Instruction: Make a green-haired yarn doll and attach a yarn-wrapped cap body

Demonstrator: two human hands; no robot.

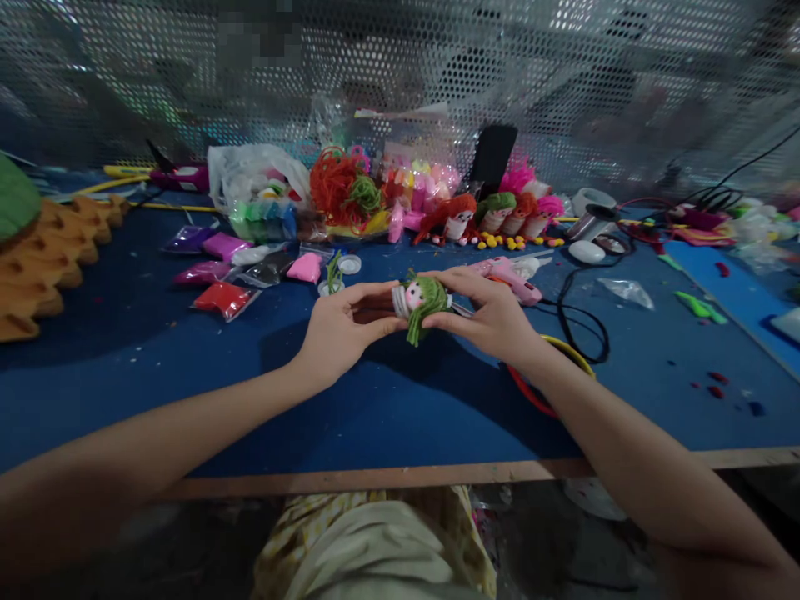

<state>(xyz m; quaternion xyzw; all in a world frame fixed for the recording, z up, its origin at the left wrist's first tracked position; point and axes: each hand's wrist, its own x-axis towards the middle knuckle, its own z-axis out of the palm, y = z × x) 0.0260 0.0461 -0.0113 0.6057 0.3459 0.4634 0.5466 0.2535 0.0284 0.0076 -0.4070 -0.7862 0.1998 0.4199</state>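
Both my hands hold a small doll (420, 302) with green yarn hair and a pink face, above the blue table (387, 408). My left hand (345, 327) grips the doll's silvery body end with fingers curled. My right hand (486, 312) pinches the green hair from the right, fingers closed on it. Strands of green yarn hang down below the doll's head.
A pink glue gun (507, 277) lies just behind my right hand, its black cord (581, 321) looping right. Finished yarn-haired dolls (493, 215), yarn bundles (341, 185), small bags of coloured clay (225, 298) and orange foam shapes (47, 250) crowd the back and left. A perforated screen stands behind.
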